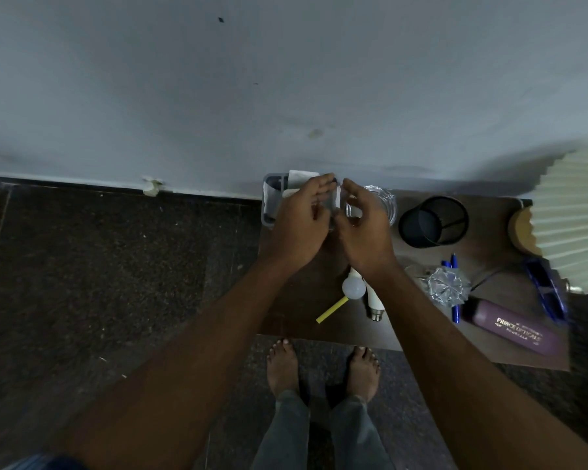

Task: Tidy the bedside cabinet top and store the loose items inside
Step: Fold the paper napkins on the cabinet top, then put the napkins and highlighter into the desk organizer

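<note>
The left hand (299,220) and right hand (365,232) are held close together over the grey organiser (269,202) at the back left corner of the cabinet top (292,313). A small white piece (337,195) is seen between their fingertips; whether it is pinched cannot be told. "PRINCE OPTICALS" is read on the purple case (513,329), lying front right beside the blue pens (456,312).

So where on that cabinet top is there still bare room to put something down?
Bare wood shows at the front left corner, beside the yellow stick, and along the front edge between the light bulbs and the purple spectacle case. The back row is crowded: grey organiser, glass dish, mesh cup, lamp.
</note>
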Demonstrator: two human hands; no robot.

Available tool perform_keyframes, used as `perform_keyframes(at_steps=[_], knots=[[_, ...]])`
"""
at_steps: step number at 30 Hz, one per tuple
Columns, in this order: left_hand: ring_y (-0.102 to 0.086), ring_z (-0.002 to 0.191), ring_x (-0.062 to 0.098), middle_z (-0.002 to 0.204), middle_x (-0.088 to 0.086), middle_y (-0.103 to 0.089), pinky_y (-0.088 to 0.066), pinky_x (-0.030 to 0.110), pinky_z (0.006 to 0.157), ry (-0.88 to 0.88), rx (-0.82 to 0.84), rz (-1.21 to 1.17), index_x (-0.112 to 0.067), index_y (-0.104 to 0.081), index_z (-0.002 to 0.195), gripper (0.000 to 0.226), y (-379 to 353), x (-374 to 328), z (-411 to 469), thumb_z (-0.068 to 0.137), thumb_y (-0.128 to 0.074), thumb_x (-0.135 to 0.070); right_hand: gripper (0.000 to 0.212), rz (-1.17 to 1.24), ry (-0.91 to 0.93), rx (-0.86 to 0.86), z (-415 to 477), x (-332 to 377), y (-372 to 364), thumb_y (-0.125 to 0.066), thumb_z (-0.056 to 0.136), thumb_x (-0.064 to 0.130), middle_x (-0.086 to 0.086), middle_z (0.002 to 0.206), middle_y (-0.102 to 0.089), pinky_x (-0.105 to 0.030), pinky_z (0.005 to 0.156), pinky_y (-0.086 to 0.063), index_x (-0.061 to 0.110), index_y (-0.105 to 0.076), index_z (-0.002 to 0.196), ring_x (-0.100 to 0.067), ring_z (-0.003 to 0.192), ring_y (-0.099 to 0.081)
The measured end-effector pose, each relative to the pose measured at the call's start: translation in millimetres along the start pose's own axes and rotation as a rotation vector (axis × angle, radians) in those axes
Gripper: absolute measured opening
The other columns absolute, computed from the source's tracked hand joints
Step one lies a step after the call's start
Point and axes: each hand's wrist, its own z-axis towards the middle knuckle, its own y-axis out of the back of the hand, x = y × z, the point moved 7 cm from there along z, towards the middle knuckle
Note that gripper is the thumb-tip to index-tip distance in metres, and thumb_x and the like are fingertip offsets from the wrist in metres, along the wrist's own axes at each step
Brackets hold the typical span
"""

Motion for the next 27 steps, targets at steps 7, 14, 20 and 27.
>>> perform_keyframes(at_steps=[7,14,20,27], knots=[[-0.069,0.103,-0.001,0.113,-0.015,-0.072,-0.059,0.021,0.088,0.071,-0.132,-0.079,-0.025,-0.066,0.119,0.033,3,7,-37,0.091,-0.065,-0.008,0.036,0.054,-0.010,-0.090,-19,6,13,-0.062,0.093,0.000,0.010,0.116,-0.064,-0.009,0.079,-0.050,0.012,-0.063,0.127,0.005,0.094,-0.064],[-0.073,0.091,0.003,0.096,-0.006,-0.078,-0.058,0.023,0.081,0.224,-0.135,-0.028,-0.020,-0.074,0.105,0.022,-12,49,-99,0.087,-0.069,-0.008,0.016,0.066,-0.088,-0.043,-57,-19,7,-0.065,0.095,0.009,0.011,0.088,-0.072,-0.023,0.072,-0.056,0.017,-0.072,0.108,-0.005,0.078,-0.068],[-0.062,0.071,-0.011,0.082,-0.014,-0.073,-0.049,0.015,0.067,0.393,-0.012,0.136,-0.027,-0.075,0.092,0.017,-37,87,-141,0.084,-0.072,-0.012,0.015,-0.003,-0.243,-0.109,-110,-60,-6,-0.073,0.087,0.019,0.018,0.079,-0.072,-0.014,0.068,-0.054,0.032,-0.069,0.093,0.003,0.076,-0.069],[-0.072,0.086,0.018,0.092,-0.002,-0.077,-0.057,0.031,0.075,0.439,0.041,0.239,-0.023,-0.075,0.092,0.012,-49,107,-165,0.080,-0.076,-0.023,0.013,-0.131,-0.550,-0.218,-161,-106,-17,-0.077,0.085,0.026,0.006,0.081,-0.073,-0.023,0.074,-0.048,0.016,-0.073,0.091,-0.009,0.078,-0.066]])
